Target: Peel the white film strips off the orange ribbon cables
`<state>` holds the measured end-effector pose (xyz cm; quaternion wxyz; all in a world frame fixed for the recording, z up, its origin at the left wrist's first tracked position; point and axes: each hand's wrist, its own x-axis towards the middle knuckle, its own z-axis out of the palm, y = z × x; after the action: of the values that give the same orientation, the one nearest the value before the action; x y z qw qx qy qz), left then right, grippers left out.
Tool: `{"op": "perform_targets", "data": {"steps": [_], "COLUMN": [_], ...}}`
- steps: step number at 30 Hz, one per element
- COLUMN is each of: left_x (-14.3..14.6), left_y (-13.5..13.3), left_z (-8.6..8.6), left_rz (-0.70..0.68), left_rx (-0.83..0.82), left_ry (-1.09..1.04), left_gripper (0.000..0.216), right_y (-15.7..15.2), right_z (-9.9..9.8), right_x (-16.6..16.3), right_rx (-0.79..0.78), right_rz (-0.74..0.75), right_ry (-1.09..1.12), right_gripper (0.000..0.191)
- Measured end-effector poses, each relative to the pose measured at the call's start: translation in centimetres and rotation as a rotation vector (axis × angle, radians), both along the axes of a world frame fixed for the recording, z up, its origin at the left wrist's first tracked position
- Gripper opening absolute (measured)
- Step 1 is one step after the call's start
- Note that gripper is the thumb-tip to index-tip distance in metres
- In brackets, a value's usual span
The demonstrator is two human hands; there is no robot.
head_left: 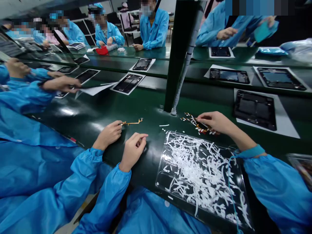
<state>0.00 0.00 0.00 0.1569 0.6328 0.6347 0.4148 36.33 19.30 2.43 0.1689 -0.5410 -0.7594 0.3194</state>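
Observation:
My right hand (215,122) rests on a small pile of gold flex cables (195,123) with white tabs, its fingers closed on pieces of the pile. My left hand (133,149) lies on the green bench with fingers curled and thumb pressed to forefinger; what it pinches is too small to make out. Just left of it, a co-worker's hand (108,133) pinches one end of a single gold flex cable (133,123). A clear plastic tray (170,182) heaped with several white paper strips (200,169) lies in front of me, between my hands.
A dark post (179,55) stands on the bench behind the pile. Dark tablet frames on white sheets (254,109) lie along the belt (156,70) beyond it. People in blue gowns work at the left and across the belt. A second tray's edge (301,164) shows at right.

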Motion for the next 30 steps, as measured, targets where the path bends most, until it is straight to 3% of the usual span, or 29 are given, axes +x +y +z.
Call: {"op": "perform_targets", "data": {"steps": [4, 11, 18, 21, 26, 28, 30], "left_x": [1.1, 2.0, 4.4, 5.6, 9.4, 11.6, 13.5], "left_y": [0.1, -0.3, -0.8, -1.2, -0.6, 0.6, 2.3], "left_z": [0.5, 0.8, 1.8, 2.7, 4.6, 5.0, 5.2], "left_rz": [-0.079, -0.092, -0.172, -0.219, -0.303, -0.339, -0.461], "left_rx": [0.004, 0.047, 0.016, -0.023, -0.165, -0.185, -0.215], "left_ry": [-0.033, -0.064, -0.12, -0.188, -0.481, -0.6, -0.685], "left_gripper": [0.02, 0.018, 0.02, 0.02, 0.018, 0.029, 0.051], "right_y": [-0.4, -0.9, -2.0, -4.3, -11.2, -13.3, -14.4], "right_z": [0.0, 0.3, 1.3, 3.5, 7.6, 8.2, 8.2], "right_x": [0.4, 0.6, 0.8, 0.7, -0.1, -0.7, -1.1], "right_rx": [0.084, 0.176, 0.064, 0.089, 0.198, 0.183, 0.141], "right_rz": [-0.048, -0.12, -0.147, -0.15, -0.146, -0.123, -0.098], "right_ry": [-0.037, -0.053, 0.066, 0.097, 0.137, 0.174, 0.211], "right_gripper": [0.046, 0.028, 0.034, 0.034, 0.032, 0.033, 0.034]}}
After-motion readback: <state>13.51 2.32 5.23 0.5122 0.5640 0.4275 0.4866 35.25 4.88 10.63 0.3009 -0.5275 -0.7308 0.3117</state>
